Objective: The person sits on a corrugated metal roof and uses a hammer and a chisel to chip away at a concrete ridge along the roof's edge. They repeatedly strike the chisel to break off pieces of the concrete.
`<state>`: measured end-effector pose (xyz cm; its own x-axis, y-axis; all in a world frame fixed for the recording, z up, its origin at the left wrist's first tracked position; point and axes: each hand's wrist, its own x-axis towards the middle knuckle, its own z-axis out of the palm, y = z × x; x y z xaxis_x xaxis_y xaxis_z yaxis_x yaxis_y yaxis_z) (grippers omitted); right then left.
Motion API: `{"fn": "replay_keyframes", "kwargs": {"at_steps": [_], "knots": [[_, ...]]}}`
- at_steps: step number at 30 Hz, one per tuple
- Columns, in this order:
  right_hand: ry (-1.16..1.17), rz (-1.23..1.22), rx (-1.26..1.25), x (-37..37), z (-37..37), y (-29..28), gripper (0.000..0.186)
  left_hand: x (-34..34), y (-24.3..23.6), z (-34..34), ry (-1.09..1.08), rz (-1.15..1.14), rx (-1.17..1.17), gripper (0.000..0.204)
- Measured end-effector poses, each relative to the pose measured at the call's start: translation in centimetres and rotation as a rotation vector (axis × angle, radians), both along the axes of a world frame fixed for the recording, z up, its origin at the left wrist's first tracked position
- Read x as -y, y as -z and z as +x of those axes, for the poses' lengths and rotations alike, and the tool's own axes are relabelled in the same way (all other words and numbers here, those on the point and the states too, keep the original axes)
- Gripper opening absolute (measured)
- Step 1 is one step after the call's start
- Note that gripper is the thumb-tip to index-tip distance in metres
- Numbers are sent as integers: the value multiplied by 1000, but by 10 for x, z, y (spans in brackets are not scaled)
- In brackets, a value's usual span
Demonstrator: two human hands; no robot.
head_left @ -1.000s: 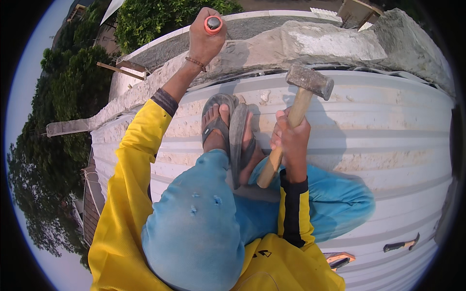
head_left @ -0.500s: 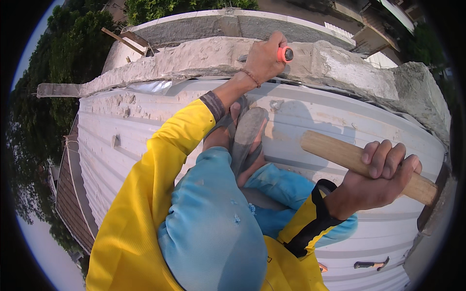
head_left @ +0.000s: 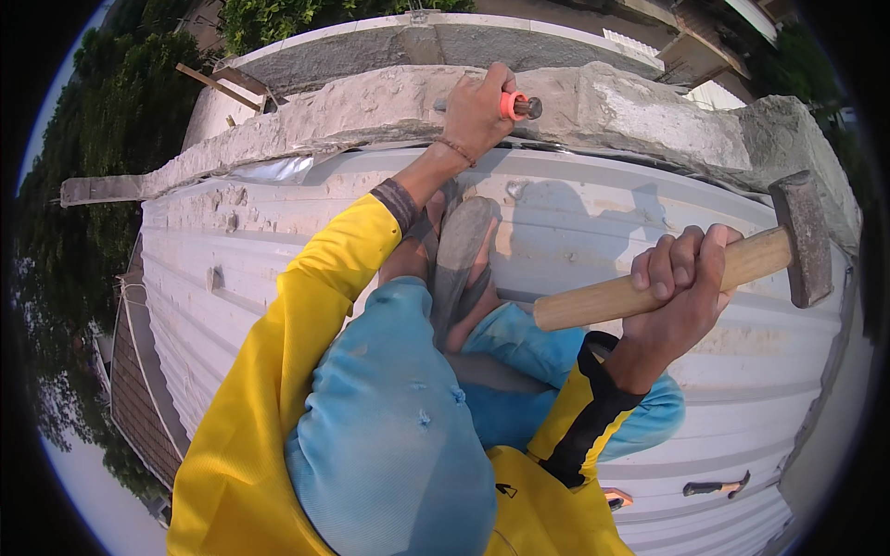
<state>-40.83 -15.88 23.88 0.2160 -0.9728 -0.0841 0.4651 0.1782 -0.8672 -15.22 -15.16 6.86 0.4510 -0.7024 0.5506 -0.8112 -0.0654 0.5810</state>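
My left hand [head_left: 475, 113] is closed around a chisel [head_left: 527, 107] with an orange guard, its steel striking end turned to the right. The chisel lies against the top of a rough concrete wall [head_left: 352, 111], its tip poking out left of my fingers. In my right hand [head_left: 681, 292] is a club hammer [head_left: 805, 241]. My fingers wrap its wooden handle midway, and the blocky metal head is raised on the right, apart from the chisel.
Ribbed metal roofing [head_left: 278, 218] lies under my sandalled feet [head_left: 464, 250], with concrete chips on it. A small claw hammer [head_left: 716, 486] rests at the lower right, near an orange-edged tool [head_left: 617, 499]. Beyond the concrete runs a lower wall [head_left: 547, 48].
The club hammer has swung up and its head has come into sight. My left hand and the chisel appear slightly further left, with more of the chisel's end showing.
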Motion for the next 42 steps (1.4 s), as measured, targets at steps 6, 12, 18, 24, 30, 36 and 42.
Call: {"fn": "replay_keyframes", "kwargs": {"at_steps": [6, 12, 18, 24, 30, 36, 42], "knots": [[226, -167, 274, 31, 6, -11, 15, 1, 10, -1, 7, 6, 14, 33], [-561, 342, -354, -35, 51, 93, 17, 9, 3, 7, -54, 36, 60, 36], [56, 55, -54, -7, 3, -10, 14, 6, 7, 0, -67, 8, 40, 34], [311, -242, 310, 45, -4, -21, 17, -2, 9, -3, -63, -9, 7, 31], [-496, 431, -196, -31, 66, 87, 16, 11, 6, 7, -93, 12, 20, 29], [-36, 86, -2, -1, -4, 1, 14, 8, 13, 3, -82, -83, 47, 36], [162, -303, 234, 55, -27, -26, 25, 7, 11, -4, -68, -33, 28, 30]]}}
